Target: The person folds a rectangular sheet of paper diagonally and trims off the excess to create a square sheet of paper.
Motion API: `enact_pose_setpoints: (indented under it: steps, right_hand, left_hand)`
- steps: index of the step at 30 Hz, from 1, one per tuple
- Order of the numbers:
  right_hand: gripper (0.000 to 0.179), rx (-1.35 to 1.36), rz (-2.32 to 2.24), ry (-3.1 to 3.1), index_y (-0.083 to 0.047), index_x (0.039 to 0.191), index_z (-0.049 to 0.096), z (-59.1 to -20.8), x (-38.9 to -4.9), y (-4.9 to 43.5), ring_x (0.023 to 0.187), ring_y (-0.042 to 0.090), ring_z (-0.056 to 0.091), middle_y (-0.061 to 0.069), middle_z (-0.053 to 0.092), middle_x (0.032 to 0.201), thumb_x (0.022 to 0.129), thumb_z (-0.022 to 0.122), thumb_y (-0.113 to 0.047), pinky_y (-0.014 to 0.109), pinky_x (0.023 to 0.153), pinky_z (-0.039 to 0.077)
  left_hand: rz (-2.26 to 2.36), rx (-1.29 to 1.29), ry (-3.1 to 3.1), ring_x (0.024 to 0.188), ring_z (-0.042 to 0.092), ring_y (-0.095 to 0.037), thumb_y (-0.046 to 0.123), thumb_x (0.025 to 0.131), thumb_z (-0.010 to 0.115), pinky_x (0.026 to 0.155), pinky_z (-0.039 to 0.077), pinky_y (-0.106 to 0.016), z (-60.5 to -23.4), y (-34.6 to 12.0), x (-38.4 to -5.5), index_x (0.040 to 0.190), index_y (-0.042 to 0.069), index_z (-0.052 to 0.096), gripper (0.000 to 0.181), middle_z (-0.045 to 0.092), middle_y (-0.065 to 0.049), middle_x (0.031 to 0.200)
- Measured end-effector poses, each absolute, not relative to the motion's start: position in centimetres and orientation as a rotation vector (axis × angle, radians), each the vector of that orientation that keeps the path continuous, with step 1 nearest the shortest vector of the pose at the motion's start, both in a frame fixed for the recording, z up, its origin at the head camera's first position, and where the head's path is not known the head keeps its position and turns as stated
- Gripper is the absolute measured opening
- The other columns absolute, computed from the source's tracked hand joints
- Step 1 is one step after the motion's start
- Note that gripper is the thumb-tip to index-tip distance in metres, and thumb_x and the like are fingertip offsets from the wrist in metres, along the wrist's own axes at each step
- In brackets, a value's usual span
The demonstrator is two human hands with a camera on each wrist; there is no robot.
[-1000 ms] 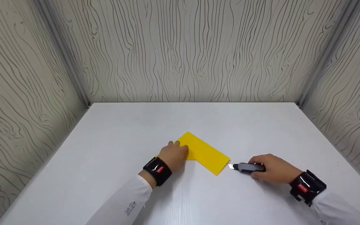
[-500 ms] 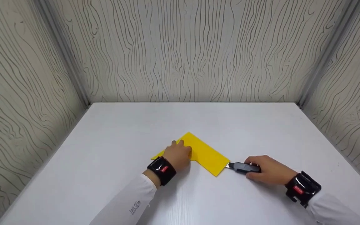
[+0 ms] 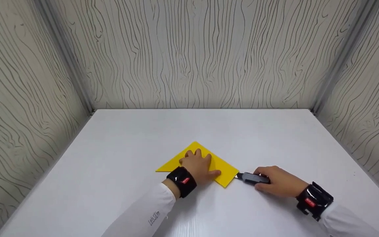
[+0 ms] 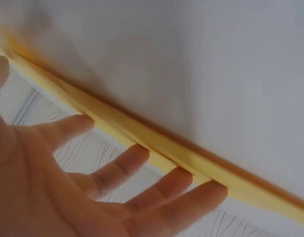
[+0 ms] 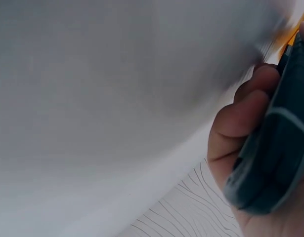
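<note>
A yellow sheet (image 3: 222,163) lies in the middle of the white table, pointed at its far and left corners. At its edge in the left wrist view the yellow sheet (image 4: 201,163) looks layered. My left hand (image 3: 197,168) rests on it with fingers spread; the left wrist view shows those fingertips (image 4: 213,190) touching it, palm visible. My right hand (image 3: 280,181) grips a grey and black utility knife (image 3: 256,178) by its handle. The blade meets the sheet's right edge, its tip hidden there. In the right wrist view the knife handle (image 5: 278,148) fills the curled fingers.
The white table (image 3: 127,135) spreads around the sheet on all sides. Wood-grain patterned panels (image 3: 189,56) close it in at the back, left and right. Black bands sit on both wrists, below white sleeves.
My left hand has slid right across the sheet and spread its fingers. The knife has come left, its blade now at the sheet's edge. The sheet has shifted slightly left and nearer.
</note>
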State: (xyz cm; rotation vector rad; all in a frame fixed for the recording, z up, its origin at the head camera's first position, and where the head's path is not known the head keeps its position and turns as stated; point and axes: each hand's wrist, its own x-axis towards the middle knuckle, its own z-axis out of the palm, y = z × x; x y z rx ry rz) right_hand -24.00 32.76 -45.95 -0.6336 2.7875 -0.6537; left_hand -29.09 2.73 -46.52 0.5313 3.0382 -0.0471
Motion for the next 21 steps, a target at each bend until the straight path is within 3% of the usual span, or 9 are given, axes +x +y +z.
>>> enact_pose_setpoints:
  steps: [6, 16, 21]
  right_hand:
    - [0.03, -0.639, -0.637, 2.819, -0.014, 0.121, 0.072, -46.19, -23.8, 32.73, 0.094, 0.016, 0.056, -0.006, 0.069, 0.104, 0.099, 0.078, -0.034, 0.036, 0.082, 0.045]
    - [0.032, -0.615, -0.616, 2.847, -0.012, 0.121, 0.073, -46.24, -23.85, 32.94, 0.093, 0.015, 0.056, -0.006, 0.07, 0.105, 0.099, 0.079, -0.033, 0.036, 0.082, 0.046]
    - [0.032, -0.578, -0.595, 2.859, -0.011, 0.122, 0.073, -46.25, -23.88, 32.96, 0.094, 0.017, 0.056, -0.005, 0.07, 0.106, 0.099, 0.079, -0.033, 0.038, 0.083, 0.047]
  left_hand:
    - [-0.178, 0.549, 3.038, 0.118, 0.06, -0.04, 0.089, 0.092, 0.053, 0.091, 0.06, -0.054, -46.63, 2.98, -29.06, 0.157, 0.027, 0.058, 0.091, 0.062, -0.015, 0.141]
    - [-0.093, 0.597, 3.013, 0.118, 0.063, -0.039, 0.083, 0.093, 0.062, 0.093, 0.06, -0.052, -46.62, 2.93, -29.33, 0.148, 0.018, 0.065, 0.085, 0.068, -0.011, 0.135]
    - [-0.052, 0.621, 2.976, 0.123, 0.061, -0.044, 0.08, 0.095, 0.06, 0.097, 0.059, -0.057, -46.45, 2.78, -29.45, 0.157, 0.029, 0.058, 0.081, 0.064, -0.013, 0.148]
